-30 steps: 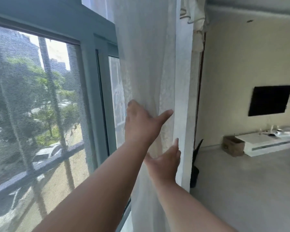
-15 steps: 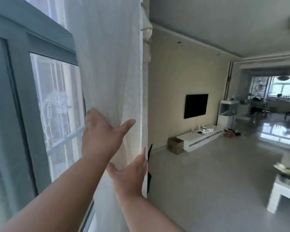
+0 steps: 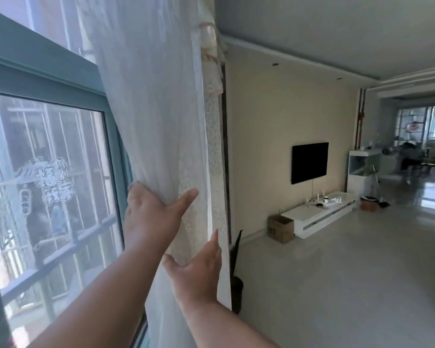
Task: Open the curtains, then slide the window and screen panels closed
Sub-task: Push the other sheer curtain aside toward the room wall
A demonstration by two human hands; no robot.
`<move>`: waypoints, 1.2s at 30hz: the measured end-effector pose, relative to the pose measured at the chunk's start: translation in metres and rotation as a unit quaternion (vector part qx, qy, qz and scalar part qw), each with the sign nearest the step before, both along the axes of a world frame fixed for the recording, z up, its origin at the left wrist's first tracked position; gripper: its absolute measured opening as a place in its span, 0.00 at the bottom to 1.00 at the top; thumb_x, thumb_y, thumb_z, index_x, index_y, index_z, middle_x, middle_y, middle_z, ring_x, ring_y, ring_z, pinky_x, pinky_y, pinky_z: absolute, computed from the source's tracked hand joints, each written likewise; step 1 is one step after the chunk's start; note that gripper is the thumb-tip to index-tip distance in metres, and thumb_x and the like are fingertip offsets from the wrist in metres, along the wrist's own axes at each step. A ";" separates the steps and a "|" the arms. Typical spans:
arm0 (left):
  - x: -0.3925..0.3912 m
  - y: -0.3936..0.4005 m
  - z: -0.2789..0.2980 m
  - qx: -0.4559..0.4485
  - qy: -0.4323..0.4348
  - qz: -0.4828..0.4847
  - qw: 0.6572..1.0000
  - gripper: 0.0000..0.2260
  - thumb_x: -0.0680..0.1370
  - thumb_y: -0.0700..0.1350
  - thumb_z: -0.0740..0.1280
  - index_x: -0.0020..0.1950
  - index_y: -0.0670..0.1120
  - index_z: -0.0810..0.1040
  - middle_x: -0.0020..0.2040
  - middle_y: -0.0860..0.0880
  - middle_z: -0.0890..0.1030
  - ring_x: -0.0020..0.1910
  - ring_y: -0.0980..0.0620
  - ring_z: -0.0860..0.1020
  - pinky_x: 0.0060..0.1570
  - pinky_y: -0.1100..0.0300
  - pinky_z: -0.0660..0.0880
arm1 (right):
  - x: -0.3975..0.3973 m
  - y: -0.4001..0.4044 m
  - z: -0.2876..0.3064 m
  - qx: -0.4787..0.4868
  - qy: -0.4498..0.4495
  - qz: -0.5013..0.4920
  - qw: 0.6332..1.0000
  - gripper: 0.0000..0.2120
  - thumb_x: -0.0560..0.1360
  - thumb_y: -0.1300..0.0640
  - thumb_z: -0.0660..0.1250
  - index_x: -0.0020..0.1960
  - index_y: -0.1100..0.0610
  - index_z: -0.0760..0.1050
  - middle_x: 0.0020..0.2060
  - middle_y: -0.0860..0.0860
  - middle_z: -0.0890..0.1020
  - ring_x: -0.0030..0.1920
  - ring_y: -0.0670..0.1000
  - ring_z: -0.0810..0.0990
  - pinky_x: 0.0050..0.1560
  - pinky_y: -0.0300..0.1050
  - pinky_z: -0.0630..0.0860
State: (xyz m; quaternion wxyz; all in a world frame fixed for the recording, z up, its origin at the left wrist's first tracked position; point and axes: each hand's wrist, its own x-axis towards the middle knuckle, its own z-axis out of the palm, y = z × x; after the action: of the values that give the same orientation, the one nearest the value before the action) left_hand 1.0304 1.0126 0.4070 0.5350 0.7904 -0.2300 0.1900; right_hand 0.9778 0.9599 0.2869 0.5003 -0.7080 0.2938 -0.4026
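Curtain [image 3: 156,121] bunched at frame centre against the wall edge, window [image 3: 48,172] bare at left. Left hand [image 3: 151,217] and right hand [image 3: 199,270] press it, fingers spread, gripping nothing. View panned right since earlier.

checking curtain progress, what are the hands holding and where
Both hands press the bunched white sheer curtain at its gathered edge by the wall: left hand higher, right hand lower. Neither visibly closes around it.

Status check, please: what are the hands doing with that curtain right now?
Left hand and right hand open, flat against white curtain. Curtain bunched at wall end, glass uncovered. Nothing blocking.
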 end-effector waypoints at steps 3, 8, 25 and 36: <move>0.019 -0.035 0.003 -0.005 0.008 0.013 1.000 0.47 0.61 0.81 0.75 0.65 0.51 0.65 0.61 0.51 0.75 0.63 0.40 0.79 0.56 0.40 0.80 | 0.021 -0.036 0.001 0.008 -0.001 0.005 1.000 0.71 0.61 0.27 0.73 0.90 0.50 0.39 0.87 0.53 0.61 0.88 0.56 0.56 0.88 0.53 0.57; 0.042 -0.084 0.002 0.001 -0.010 0.020 1.000 0.42 0.63 0.81 0.72 0.61 0.57 0.60 0.61 0.54 0.74 0.61 0.42 0.79 0.54 0.40 0.81 | 0.051 -0.084 -0.001 -0.027 -0.005 -0.004 1.000 0.71 0.57 0.23 0.65 0.91 0.51 0.42 0.88 0.52 0.62 0.88 0.55 0.58 0.87 0.52 0.59; 0.167 -0.230 0.004 0.179 -0.058 0.118 0.975 0.42 0.71 0.71 0.78 0.68 0.43 0.67 0.65 0.40 0.82 0.62 0.35 0.84 0.54 0.45 0.80 | 0.167 -0.230 0.017 -0.036 0.174 -0.054 0.983 0.68 0.63 0.24 0.79 0.89 0.57 0.54 0.76 0.56 0.79 0.74 0.61 0.80 0.71 0.56 0.81; 0.152 -0.238 -0.006 0.172 -0.074 0.106 0.977 0.39 0.70 0.71 0.78 0.64 0.45 0.66 0.62 0.42 0.82 0.61 0.35 0.84 0.45 0.49 0.73 | 0.144 -0.236 0.006 -0.071 0.132 -0.033 0.988 0.65 0.69 0.28 0.80 0.90 0.57 0.50 0.83 0.57 0.72 0.82 0.60 0.72 0.80 0.55 0.73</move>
State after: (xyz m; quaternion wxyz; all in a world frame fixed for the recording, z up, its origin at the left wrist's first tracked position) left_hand 1.1826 0.7748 0.4015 0.3492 0.8745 -0.2129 0.2607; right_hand 1.1221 0.7239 0.2925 0.3921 -0.7786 0.3508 -0.3420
